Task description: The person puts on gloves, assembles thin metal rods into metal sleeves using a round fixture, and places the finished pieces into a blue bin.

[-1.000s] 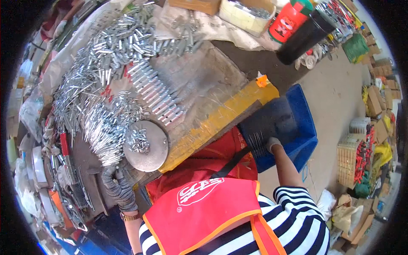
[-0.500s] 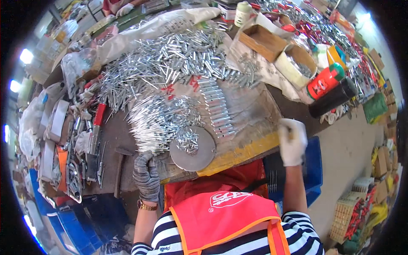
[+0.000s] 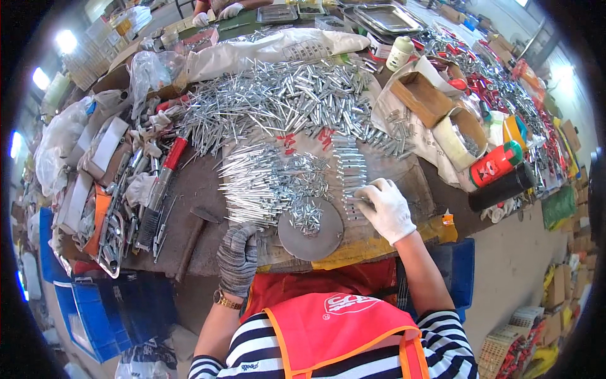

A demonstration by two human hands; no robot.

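My right hand [image 3: 386, 210], in a white glove, reaches over the lower end of a row of short silver metal tubes [image 3: 351, 165] with holes. Its thumb and fingertips close on the end of a tube there. Near the bench's front edge my left hand [image 3: 237, 258], in a grey striped glove, is curled with the fingers together; what it holds is hidden. Just beyond it lies a heap of long thin metal pins [image 3: 250, 184]. A round grey metal disc [image 3: 309, 243] between my hands carries a small pile of short metal pins [image 3: 305, 216].
A large heap of metal rods [image 3: 278, 95] covers the back. At left lie a hammer [image 3: 196, 240], a red-handled wire brush [image 3: 165, 177] and other tools. A red-and-green can [image 3: 493, 167], a black cylinder [image 3: 502, 187] and a cardboard box [image 3: 423, 98] stand right; a blue bin [image 3: 457, 271] is below.
My right hand has moved left from above the blue bin to the row of tubes. The left hand stays curled by the pins. The whole view has shifted slightly.
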